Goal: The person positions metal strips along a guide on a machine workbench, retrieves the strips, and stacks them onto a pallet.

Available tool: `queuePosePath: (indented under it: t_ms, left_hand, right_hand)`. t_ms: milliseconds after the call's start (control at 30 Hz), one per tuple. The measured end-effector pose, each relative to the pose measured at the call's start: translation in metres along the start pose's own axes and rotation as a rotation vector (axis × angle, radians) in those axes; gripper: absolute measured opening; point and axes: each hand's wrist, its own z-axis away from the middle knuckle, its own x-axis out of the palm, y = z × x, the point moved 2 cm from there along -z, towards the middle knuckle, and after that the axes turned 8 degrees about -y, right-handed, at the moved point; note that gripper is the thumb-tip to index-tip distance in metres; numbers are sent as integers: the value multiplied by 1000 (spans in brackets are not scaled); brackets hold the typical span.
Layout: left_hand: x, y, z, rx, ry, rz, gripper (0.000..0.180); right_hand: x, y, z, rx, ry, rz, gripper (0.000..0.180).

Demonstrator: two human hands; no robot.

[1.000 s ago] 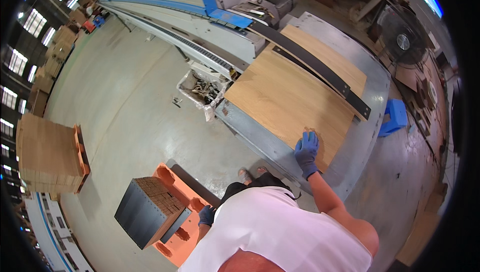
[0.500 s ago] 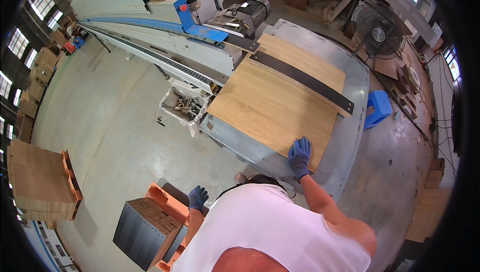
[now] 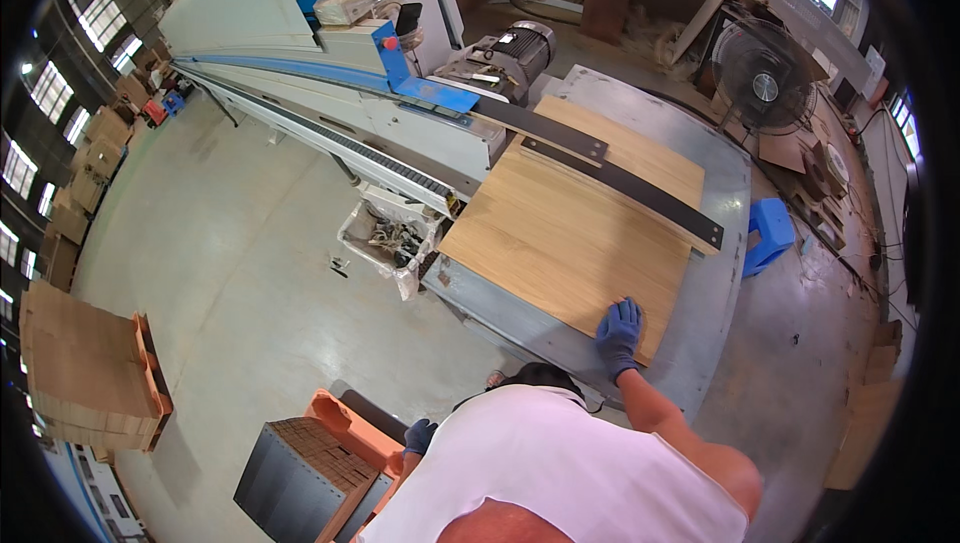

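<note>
My right hand (image 3: 620, 333), in a blue-grey glove, lies flat with fingers stretched out on the near corner of a wood-grain panel (image 3: 560, 228). The panel rests on a grey metal table (image 3: 690, 338). A long dark strip (image 3: 640, 198) with holes near its end lies across the panel's far part. Behind it, a second dark strip (image 3: 550, 131) sticks out of the machine and reaches over the panel. My left hand (image 3: 419, 435), gloved too, hangs low beside my body, its fingers partly hidden; it holds nothing that I can see.
A long machine (image 3: 340, 108) with a blue guide and a motor (image 3: 515, 53) runs off to the far left. Below its end stands a lined scrap bin (image 3: 385, 238). Dark-faced boards (image 3: 300, 473) are stacked on an orange pallet (image 3: 345, 423). A blue stool (image 3: 768, 235) and a fan (image 3: 762, 78) stand at right.
The second dark strip has come further out of the machine, toward the right. My left hand has drawn in closer to my body. My right hand stays on the panel; the view has shifted slightly.
</note>
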Motion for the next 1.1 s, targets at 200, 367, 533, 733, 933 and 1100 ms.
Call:
queuePosePath:
  t_ms: [200, 367, 533, 733, 933, 1100]
  left_hand:
    - [-13, 13, -4, -4, -23, 958, 44]
    - [-60, 70, 7, -490, -28, 1506, 48]
    - [-72, 71, 4, -470, -51, 1485, 41]
    - [-72, 83, -2, -442, -74, 1464, 39]
    - [-68, 96, -6, -489, -83, 1458, 38]
    - [-65, 108, -10, -510, -101, 1501, 36]
  right_hand:
    - [3, 4, 2, -1, 22, -4, 28]
    - [2, 4, 5, 4, 46, 11, 29]
    - [-1, 1, 2, 10, 22, 1, 29]
    - [-1, 1, 3, 23, 11, 20, 29]
    - [3, 5, 3, 39, -1, 29, 30]
    - [3, 4, 3, 39, -19, 6, 32]
